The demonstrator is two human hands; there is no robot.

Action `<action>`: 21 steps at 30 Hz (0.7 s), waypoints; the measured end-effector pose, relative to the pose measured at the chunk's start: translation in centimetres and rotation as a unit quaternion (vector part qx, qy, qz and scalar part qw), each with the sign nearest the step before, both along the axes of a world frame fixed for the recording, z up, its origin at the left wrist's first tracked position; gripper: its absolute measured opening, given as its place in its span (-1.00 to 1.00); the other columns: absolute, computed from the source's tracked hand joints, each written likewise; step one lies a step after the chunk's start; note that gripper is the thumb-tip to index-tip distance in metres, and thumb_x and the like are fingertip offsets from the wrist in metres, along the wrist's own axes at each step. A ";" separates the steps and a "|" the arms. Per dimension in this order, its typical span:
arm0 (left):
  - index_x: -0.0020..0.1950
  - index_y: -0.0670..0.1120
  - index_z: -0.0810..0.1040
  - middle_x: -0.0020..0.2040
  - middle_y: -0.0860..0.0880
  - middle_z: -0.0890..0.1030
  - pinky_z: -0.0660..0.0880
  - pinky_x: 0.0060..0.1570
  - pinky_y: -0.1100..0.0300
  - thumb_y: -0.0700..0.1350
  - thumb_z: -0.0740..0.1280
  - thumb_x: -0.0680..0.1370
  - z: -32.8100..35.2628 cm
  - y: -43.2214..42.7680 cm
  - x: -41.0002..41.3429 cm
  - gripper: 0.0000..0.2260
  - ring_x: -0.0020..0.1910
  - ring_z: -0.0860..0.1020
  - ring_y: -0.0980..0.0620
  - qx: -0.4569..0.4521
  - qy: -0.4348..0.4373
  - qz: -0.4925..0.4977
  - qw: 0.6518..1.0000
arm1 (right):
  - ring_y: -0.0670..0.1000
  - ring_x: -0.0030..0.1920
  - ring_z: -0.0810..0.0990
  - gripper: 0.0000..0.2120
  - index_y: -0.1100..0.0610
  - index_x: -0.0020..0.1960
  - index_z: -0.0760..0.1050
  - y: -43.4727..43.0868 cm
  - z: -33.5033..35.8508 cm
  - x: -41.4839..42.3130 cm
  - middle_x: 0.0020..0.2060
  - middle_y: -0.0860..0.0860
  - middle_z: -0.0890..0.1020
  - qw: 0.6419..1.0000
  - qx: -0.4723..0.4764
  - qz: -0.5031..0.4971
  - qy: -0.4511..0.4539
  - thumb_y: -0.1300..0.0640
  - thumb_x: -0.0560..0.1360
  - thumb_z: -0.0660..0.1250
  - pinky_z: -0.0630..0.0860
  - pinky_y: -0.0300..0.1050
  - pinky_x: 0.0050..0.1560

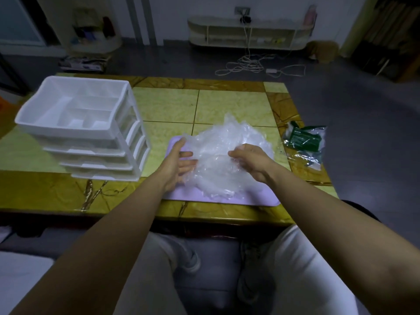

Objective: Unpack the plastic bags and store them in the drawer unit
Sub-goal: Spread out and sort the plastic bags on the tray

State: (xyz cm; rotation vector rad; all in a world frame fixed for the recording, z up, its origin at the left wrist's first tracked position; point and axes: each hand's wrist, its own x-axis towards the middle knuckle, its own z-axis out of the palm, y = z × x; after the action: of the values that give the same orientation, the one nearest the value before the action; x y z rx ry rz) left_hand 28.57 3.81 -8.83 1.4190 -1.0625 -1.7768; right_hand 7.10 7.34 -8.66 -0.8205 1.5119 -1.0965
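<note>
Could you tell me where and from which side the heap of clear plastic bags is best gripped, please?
Take the heap of clear plastic bags at its low flanks, from left and right together, scooping along the purple mat. It is loose, crumpled and wide with no firm edge, so a pinch on top would probably lift only a few bags.

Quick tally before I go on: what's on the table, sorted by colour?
White: 1, drawer unit
Purple: 1, mat
Clear: 1, heap of plastic bags, too crumpled to count singly
Green: 1, wrapper at the right edge
Total: 4
</note>
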 end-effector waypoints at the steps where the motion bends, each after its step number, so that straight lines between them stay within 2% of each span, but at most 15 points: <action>1: 0.05 -0.07 0.56 -0.06 -0.11 0.67 0.52 -0.06 0.09 0.26 0.22 0.52 0.0 0.1 -0.4 -0.58 -0.15 0.64 -0.03 0.008 -0.013 -0.045 0.999 | -0.08 -0.44 0.48 -0.80 0.09 -0.23 0.43 0.2 -0.1 -0.2 -0.37 0.04 0.52 1.000 0.001 0.013 -0.007 0.28 0.43 0.44 0.36 -0.29 -0.45; 3: 0.00 -0.06 0.61 -0.17 -0.04 0.70 0.53 -0.11 0.14 0.20 0.37 0.45 0.0 0.5 -1.9 -0.65 -0.16 0.65 -0.02 0.001 -0.034 -0.108 0.994 | -0.05 -0.41 0.53 -0.78 0.11 -0.22 0.44 0.3 -0.2 -0.2 -0.37 0.04 0.56 0.999 -0.001 0.013 -0.030 0.32 0.41 0.45 0.45 -0.26 -0.40; 4: -0.06 -0.09 0.63 -0.21 -0.04 0.70 0.54 -0.14 0.18 0.11 0.44 0.44 -0.2 0.7 -2.7 -0.73 -0.17 0.64 -0.06 -0.011 -0.040 -0.099 0.994 | -0.06 -0.44 0.54 -0.77 0.11 -0.22 0.43 0.2 -0.2 -0.4 -0.39 0.04 0.55 0.999 -0.003 0.004 -0.035 0.33 0.40 0.46 0.46 -0.26 -0.42; 6: -0.18 -0.13 0.61 -0.27 -0.10 0.64 0.53 -0.25 0.21 -0.11 0.46 0.46 -0.6 0.5 -3.7 -0.90 -0.26 0.57 -0.09 -0.031 -0.031 -0.007 0.999 | -0.06 -0.47 0.48 -0.73 0.09 -0.23 0.40 0.1 -0.6 -1.0 -0.41 0.06 0.50 1.000 -0.002 -0.009 -0.021 0.31 0.38 0.48 0.39 -0.26 -0.48; 8: -0.12 -0.16 0.60 -0.25 -0.11 0.59 0.51 -0.40 0.26 -0.18 0.43 0.49 -0.9 -0.1 -3.8 -0.94 -0.37 0.51 0.00 -0.052 -0.025 0.041 0.998 | -0.02 -0.42 0.48 -0.75 0.09 -0.17 0.42 0.4 -0.8 -1.8 -0.34 0.10 0.53 1.000 0.008 0.002 -0.012 0.23 0.38 0.51 0.36 -0.25 -0.47; 11: -0.01 -0.20 0.60 -0.33 -0.05 0.54 0.37 -0.56 0.40 -0.17 0.42 0.50 -0.7 -0.3 -3.8 -0.87 -0.58 0.44 0.20 -0.116 -0.090 -0.043 0.988 | 0.04 -0.12 0.65 -0.62 0.09 0.14 0.45 0.6 -0.7 -2.5 -0.06 0.11 0.67 0.999 0.009 0.015 -0.049 0.12 0.40 0.50 0.53 -0.15 -0.17; 12: -0.02 -0.22 0.61 -0.35 -0.02 0.55 0.35 -0.56 0.42 -0.18 0.43 0.49 -0.5 -0.3 -3.8 -0.87 -0.60 0.43 0.24 -0.126 -0.103 -0.074 0.984 | 0.01 -0.13 0.65 -0.64 0.11 0.15 0.48 0.4 -0.6 -2.7 -0.09 0.08 0.68 0.999 -0.006 0.002 -0.046 0.14 0.41 0.49 0.55 -0.17 -0.13; 14: -0.07 -0.20 0.62 -0.38 0.05 0.58 0.37 -0.51 0.43 -0.18 0.44 0.48 -0.5 -0.8 -3.7 -0.90 -0.55 0.48 0.26 -0.138 -0.112 -0.092 0.980 | -0.12 -0.38 0.57 -0.84 0.15 0.00 0.58 0.0 -0.7 -3.0 -0.33 0.00 0.64 0.998 -0.043 -0.048 -0.009 0.20 0.43 0.47 0.49 -0.32 -0.35; 15: -0.08 -0.18 0.63 -0.36 0.05 0.59 0.38 -0.49 0.43 -0.16 0.45 0.47 -0.5 -1.1 -3.6 -0.90 -0.51 0.50 0.24 -0.136 -0.113 -0.086 0.981 | -0.15 -0.47 0.50 -0.94 0.14 -0.11 0.59 -0.1 -0.8 -3.1 -0.40 -0.03 0.59 0.996 -0.049 -0.077 0.011 0.22 0.43 0.46 0.43 -0.34 -0.43; 16: -0.07 -0.16 0.64 -0.32 0.03 0.60 0.38 -0.48 0.40 -0.14 0.45 0.47 -0.6 -1.4 -3.5 -0.89 -0.46 0.50 0.17 -0.133 -0.110 -0.076 0.982 | -0.15 -0.49 0.46 -0.93 0.13 -0.18 0.57 -0.2 -1.1 -3.3 -0.43 -0.03 0.56 0.993 -0.054 -0.099 0.026 0.22 0.45 0.44 0.40 -0.32 -0.45; 18: -0.04 -0.11 0.66 -0.23 -0.04 0.59 0.40 -0.42 0.32 -0.04 0.48 0.44 -1.0 -2.0 -3.3 -0.82 -0.34 0.44 0.03 -0.111 -0.102 -0.062 0.987 | -0.13 -0.48 0.45 -0.92 0.13 -0.17 0.52 -0.4 -1.4 -3.5 -0.41 -0.01 0.56 0.992 -0.055 -0.115 0.020 0.20 0.49 0.40 0.40 -0.29 -0.43; 21: 0.03 -0.07 0.65 -0.19 -0.03 0.60 0.50 -0.35 0.28 0.03 0.52 0.38 -1.4 -2.2 -3.2 -0.70 -0.30 0.48 0.05 -0.042 -0.110 -0.061 0.991 | -0.15 -0.56 0.43 -0.96 0.14 -0.06 0.45 -0.6 -1.5 -3.2 -0.47 -0.04 0.63 0.994 -0.043 -0.099 -0.005 0.19 0.56 0.29 0.36 -0.32 -0.51</action>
State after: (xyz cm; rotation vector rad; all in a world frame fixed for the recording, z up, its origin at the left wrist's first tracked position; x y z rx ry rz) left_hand 25.41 1.63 -10.25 1.5534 -1.3469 -1.6651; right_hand 3.92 6.74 -10.13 -0.7342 1.5720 -1.3183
